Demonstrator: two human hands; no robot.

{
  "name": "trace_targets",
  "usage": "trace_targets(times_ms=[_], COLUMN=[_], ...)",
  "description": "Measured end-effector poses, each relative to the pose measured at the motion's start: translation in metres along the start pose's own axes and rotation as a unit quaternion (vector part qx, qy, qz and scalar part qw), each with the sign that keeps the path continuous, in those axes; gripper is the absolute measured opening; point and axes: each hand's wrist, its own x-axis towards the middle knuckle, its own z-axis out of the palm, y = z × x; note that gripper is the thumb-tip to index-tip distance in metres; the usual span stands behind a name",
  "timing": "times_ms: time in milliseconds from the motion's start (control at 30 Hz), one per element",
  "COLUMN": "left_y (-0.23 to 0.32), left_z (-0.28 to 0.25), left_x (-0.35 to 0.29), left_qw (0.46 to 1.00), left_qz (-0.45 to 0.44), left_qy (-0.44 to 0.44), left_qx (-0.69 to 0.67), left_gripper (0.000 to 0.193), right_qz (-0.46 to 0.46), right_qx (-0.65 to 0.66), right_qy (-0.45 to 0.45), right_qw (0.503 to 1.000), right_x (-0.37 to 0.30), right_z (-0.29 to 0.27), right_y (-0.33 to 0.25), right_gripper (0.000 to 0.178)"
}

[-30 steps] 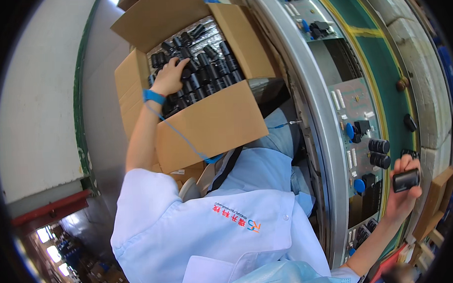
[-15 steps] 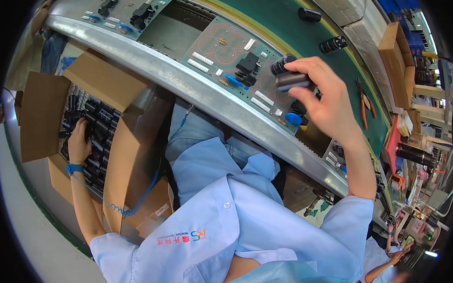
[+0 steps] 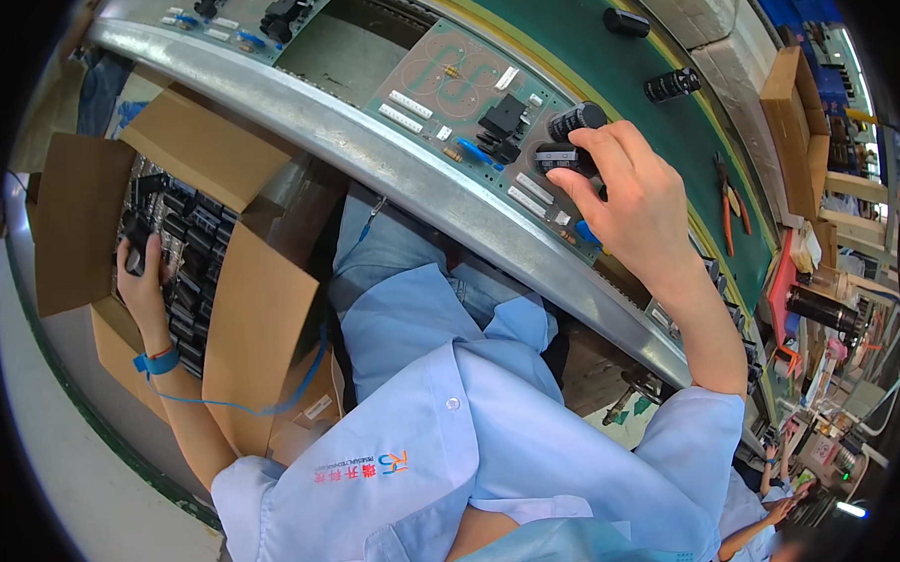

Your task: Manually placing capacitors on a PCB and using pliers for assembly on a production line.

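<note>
Closest to my camera is the wearer's light blue shirt (image 3: 378, 482), then the right hand (image 3: 640, 190), big in my view, with thumb and fingers pinching a black capacitor (image 3: 561, 158). Over on the left I've got the left hand (image 3: 145, 282), blue wrist strap (image 3: 156, 363) on, fingers and thumb pinching a second black capacitor (image 3: 136, 229) above an open cardboard box (image 3: 258, 327) with a whole pile of spare capacitors (image 3: 194, 265) in it. Next out is a shiny metal rail (image 3: 366, 153), and just past that a circuit board (image 3: 393, 82). The right hand's cap is over that board, but I honestly can't tell if it's touching. A standing capacitor (image 3: 575, 121) is right beside it. Beyond that, the green bench (image 3: 616, 62) has two lying capacitors, one plain black (image 3: 626, 22) and one with pale markings (image 3: 672, 84), plus orange-handled pliers (image 3: 730, 212). Way off lower right, I can make out a co-worker's hands (image 3: 783, 510), pretty tiny.
</note>
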Motion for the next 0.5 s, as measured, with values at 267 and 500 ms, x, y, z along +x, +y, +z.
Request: trace_targets(times_ms=[267,500], left_y=[0.148,0.176], left_z=[0.1,0.137], left_x=[-0.071,-0.103], left_qw=[0.901,0.812], left_qz=[0.025,0.047], left_qy=[-0.309,-0.487], left_qx=[-0.304,-0.318], left_gripper=[0.047,0.055], right_qz=[0.002,0.053], right_qx=[-0.146,-0.052], right_qy=[-0.045,-0.05], right_qw=[0.988,0.996], right_x=[-0.001,-0.004], right_z=[0.006,0.011], right_y=[-0.008,-0.015], right_gripper=[0.037,0.034])
